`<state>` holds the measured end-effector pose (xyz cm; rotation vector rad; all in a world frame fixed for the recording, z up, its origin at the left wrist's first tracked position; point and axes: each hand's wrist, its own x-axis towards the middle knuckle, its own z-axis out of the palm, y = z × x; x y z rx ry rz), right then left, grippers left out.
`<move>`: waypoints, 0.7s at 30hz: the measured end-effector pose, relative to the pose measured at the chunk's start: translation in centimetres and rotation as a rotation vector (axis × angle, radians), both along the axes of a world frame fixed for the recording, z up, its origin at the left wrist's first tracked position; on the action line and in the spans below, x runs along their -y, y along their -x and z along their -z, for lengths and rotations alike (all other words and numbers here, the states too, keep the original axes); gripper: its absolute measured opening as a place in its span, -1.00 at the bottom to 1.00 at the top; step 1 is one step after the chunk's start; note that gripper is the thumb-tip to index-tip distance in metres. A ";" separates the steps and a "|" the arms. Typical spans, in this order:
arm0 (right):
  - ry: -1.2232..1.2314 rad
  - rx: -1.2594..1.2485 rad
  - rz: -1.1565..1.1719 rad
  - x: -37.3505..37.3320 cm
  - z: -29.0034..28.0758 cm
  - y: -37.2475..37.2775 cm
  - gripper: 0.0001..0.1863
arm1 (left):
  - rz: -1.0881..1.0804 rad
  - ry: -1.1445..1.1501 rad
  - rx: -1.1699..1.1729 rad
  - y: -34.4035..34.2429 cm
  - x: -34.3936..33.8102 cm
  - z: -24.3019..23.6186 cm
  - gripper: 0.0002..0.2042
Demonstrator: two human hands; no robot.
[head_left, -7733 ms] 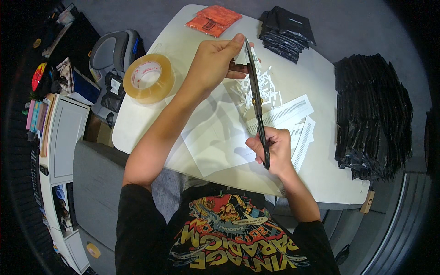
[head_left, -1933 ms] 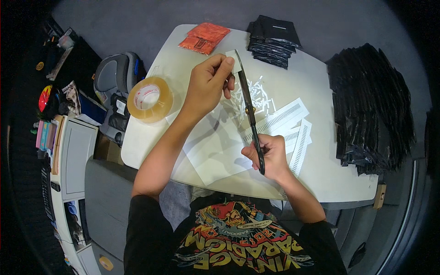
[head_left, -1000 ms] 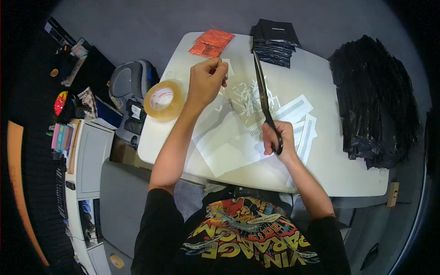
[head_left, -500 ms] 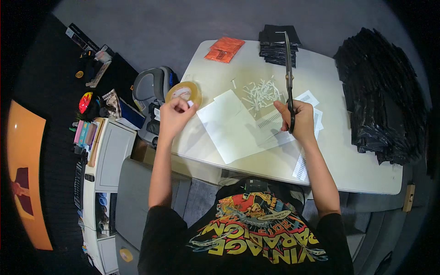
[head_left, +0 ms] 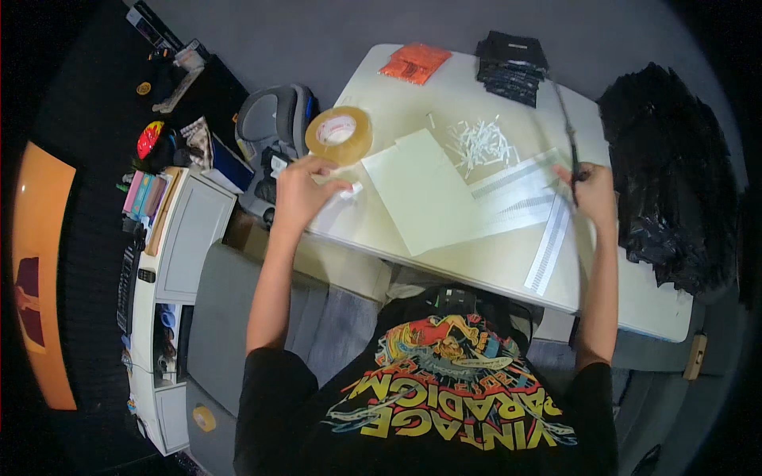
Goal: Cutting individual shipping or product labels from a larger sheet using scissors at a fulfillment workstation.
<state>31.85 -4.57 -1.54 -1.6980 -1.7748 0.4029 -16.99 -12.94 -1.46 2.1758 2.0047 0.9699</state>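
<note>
My left hand (head_left: 300,194) is over the table's left edge, thumb and forefinger apart. A small white slip (head_left: 355,188) lies by the thumb tip; whether it still touches the thumb is hard to see. Just beyond that hand lies a wide roll of clear tape (head_left: 359,131). Blurred by motion, a pair of dark scissors (head_left: 568,127) points away from me in my right hand (head_left: 597,194), which is closed around the handles. Between the hands are a pale blank sheet (head_left: 425,190), printed paper strips (head_left: 548,258) and a heap of small white slips (head_left: 480,144).
The white table (head_left: 647,305) carries orange packets (head_left: 416,63) and a stack of folded black bags (head_left: 512,63) at its far side. A tall pile of black plastic bags (head_left: 675,174) rises along the right. Left of the table stand a grey seat (head_left: 270,119) and a white cabinet (head_left: 190,238).
My right hand has moved right with the scissors, away from the heap. My left thumb and forefinger have parted around the small slip, and the hand has come away from the tape roll.
</note>
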 end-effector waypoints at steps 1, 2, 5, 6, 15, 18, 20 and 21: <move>-0.026 0.049 0.041 -0.5 -0.1 -1.2 -0.40 | -0.002 0.014 0.002 0.2 0.0 -0.2 -0.71; -0.055 0.084 0.052 -1.2 0.2 -2.6 -0.38 | -0.009 -0.027 0.067 0.2 -0.3 -0.3 -0.76; -0.043 0.170 0.093 -2.5 -0.4 -5.4 -0.34 | 0.026 -0.085 0.176 -1.7 -0.6 -1.3 -0.88; -0.052 0.214 0.096 -3.0 -0.4 -5.9 -0.34 | 0.027 -0.070 0.178 -2.4 -0.6 -1.5 -0.89; -0.018 0.192 0.186 -2.5 2.1 -7.0 -0.37 | 0.326 -0.039 0.199 -8.4 -6.5 -0.9 -0.74; -0.002 0.191 0.186 -2.0 1.4 -6.8 -0.42 | 0.359 -0.008 0.184 -10.9 -9.1 -1.3 -0.74; 0.029 0.212 0.219 -2.2 1.4 -7.4 -0.43 | 0.427 0.005 0.193 -12.8 -10.8 -1.4 -0.81; 0.055 0.234 0.239 -2.3 1.4 -7.5 -0.45 | 0.436 0.009 0.196 -13.5 -11.7 -1.5 -0.81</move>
